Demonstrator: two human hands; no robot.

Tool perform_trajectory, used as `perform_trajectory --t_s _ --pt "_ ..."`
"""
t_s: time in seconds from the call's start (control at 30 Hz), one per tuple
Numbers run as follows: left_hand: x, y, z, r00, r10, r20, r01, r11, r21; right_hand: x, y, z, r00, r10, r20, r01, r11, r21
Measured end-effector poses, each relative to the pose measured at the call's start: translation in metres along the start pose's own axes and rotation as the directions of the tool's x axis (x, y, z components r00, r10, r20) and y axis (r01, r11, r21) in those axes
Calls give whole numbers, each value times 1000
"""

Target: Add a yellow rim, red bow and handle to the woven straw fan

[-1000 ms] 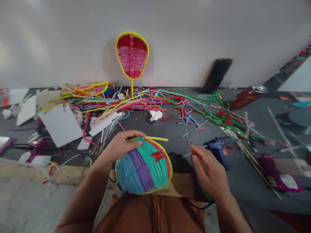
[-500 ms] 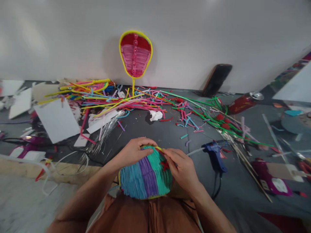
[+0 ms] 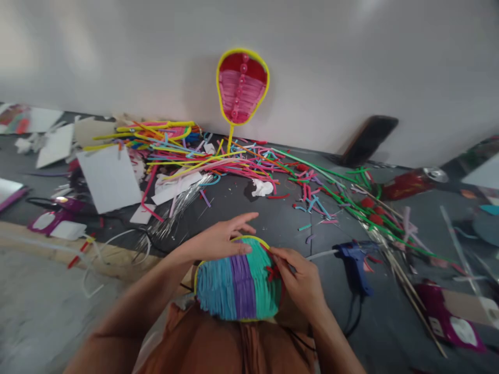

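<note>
A rounded pipe-cleaner panel (image 3: 244, 283), striped blue, purple and teal with a yellow rim, rests by my lap at the table edge. A small red pipe-cleaner piece (image 3: 272, 272) lies on its teal side. My right hand (image 3: 298, 275) pinches the panel's upper right rim, where a bit of red shows beside the yellow; its fingertips partly cover that spot. My left hand (image 3: 224, 240) is over the upper left of the panel, fingers apart and raised above the rim, thumb against the stripes.
A pink and red paddle-shaped piece (image 3: 242, 85) leans on the wall. Loose pipe cleaners (image 3: 218, 163) pile along the back. To the right are a blue glue gun (image 3: 355, 267), a phone (image 3: 369, 140), a red can (image 3: 413, 183) and a purple device (image 3: 448, 317).
My left hand has lifted its fingers off the rim and spread them. The right hand keeps pinching the rim. The whole view has shifted, so the table things appear farther right.
</note>
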State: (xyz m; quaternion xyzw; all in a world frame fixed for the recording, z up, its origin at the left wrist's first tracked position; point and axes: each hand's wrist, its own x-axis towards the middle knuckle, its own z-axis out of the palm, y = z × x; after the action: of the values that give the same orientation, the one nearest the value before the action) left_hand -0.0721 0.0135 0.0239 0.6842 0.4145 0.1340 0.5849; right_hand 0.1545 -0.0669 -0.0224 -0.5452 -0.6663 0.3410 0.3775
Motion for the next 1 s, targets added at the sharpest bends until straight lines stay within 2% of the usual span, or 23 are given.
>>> perform_trajectory --t_s 0.07,0.1,0.17,0.23,0.27,0.33,0.37,0.4,0.43,0.5,0.53,0.6,0.67,0.73,0.83,0.87,0.93,1.0 --pt "-4 -7 -10 995 28 -98 -32 999 -42 -3 2 0 1000 24 -4 -24 1000 3" --pt "-7 -11 -15 981 29 -192 -36 999 -35 -5 2 0 999 33 -10 -33 999 2" --pt "-11 -18 -25 930 13 -366 -9 1000 11 -7 2 0 999 44 -25 -44 999 -2" --pt "-17 -24 -35 845 32 -534 62 986 158 -9 2 -1 998 45 -35 -45 999 -12" --pt "-19 -26 -39 787 69 -613 121 957 263 -10 1 -1 998 44 -36 -45 999 -19" --pt "-25 -28 -43 661 185 -727 274 842 464 -11 1 -1 999 34 -34 -35 999 -32" --pt "-27 -27 -44 618 238 -749 349 771 533 -11 0 -1 999 26 -35 -27 999 -36" --pt "-29 -25 -44 598 277 -752 404 706 581 -12 0 -1 999 18 -37 -20 999 -37" --pt "-31 -22 -42 599 303 -741 436 653 619 -12 -1 -1 999 12 -41 -13 999 -37" --pt "-33 -14 -36 662 325 -676 417 589 692 -12 -1 0 999 4 -48 -6 999 -36" --pt "-33 -9 -32 707 330 -625 366 586 723 -12 -1 0 999 2 -48 -4 999 -36" --pt "-32 1 -25 806 331 -491 187 645 741 -12 -1 1 999 -3 -53 1 999 -35" --pt "-30 9 -20 847 322 -422 57 736 675 -12 0 1 998 -3 -57 1 999 -35" --pt "-28 12 -18 835 280 -473 59 809 585 -12 0 1 998 6 -59 -8 999 -36" --pt "-25 10 -20 777 172 -606 116 906 406 -13 0 2 998 13 -57 -15 999 -35" --pt "-24 7 -21 761 138 -634 89 946 312 -14 1 2 998 12 -55 -14 999 -32" --pt "-21 1 -26 756 82 -650 -48 996 70 -14 1 2 999 11 -49 -12 1000 -21" --pt "-18 -6 -30 770 30 -638 -131 985 -112 -14 1 2 999 20 -35 -20 1000 -5"
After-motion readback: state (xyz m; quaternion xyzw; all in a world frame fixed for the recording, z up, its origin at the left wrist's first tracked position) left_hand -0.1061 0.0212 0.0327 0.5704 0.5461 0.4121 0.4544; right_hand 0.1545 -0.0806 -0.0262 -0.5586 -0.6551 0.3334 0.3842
